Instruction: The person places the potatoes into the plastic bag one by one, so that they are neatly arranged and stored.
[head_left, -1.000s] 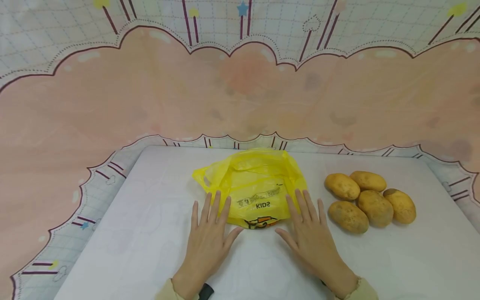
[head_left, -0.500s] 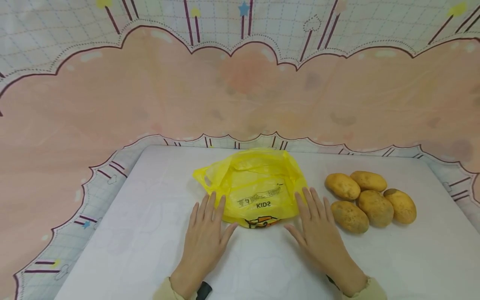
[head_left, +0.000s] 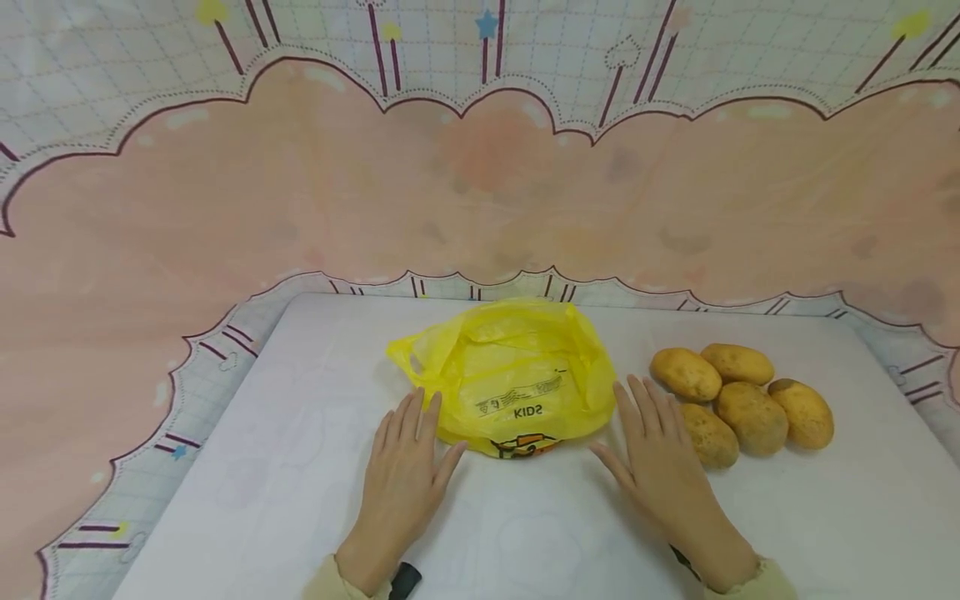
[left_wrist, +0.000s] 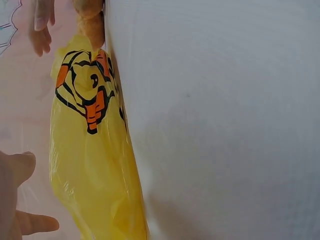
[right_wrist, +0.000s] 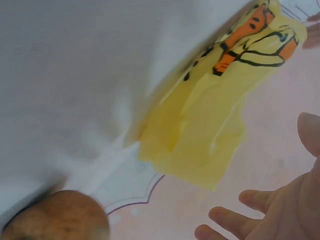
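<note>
A yellow plastic bag (head_left: 517, 392) lies on the white table with its mouth toward the far side. Its "KIDS" lettering appears flipped, and an orange and black cartoon print runs along its near edge. By the bag's left near corner is my left hand (head_left: 402, 479), fingers straight and holding nothing. My right hand (head_left: 663, 458) hovers between the bag and the potatoes, also with fingers extended and nothing held. Several potatoes (head_left: 750, 418) sit in a cluster to the right; my right fingers partly cover the nearest potato (head_left: 711, 437). The right wrist view shows one potato (right_wrist: 60, 217) close up.
A white tabletop (head_left: 517, 533) extends under everything, its back edge just behind the bag. Beyond it hangs a pink patterned cloth (head_left: 480, 208) with a scalloped border, which also shows along the left and right sides.
Both hands have drawn apart: the right hand has moved right, toward the potatoes, and the left hand slightly left. The bag and potatoes stay where they were.
</note>
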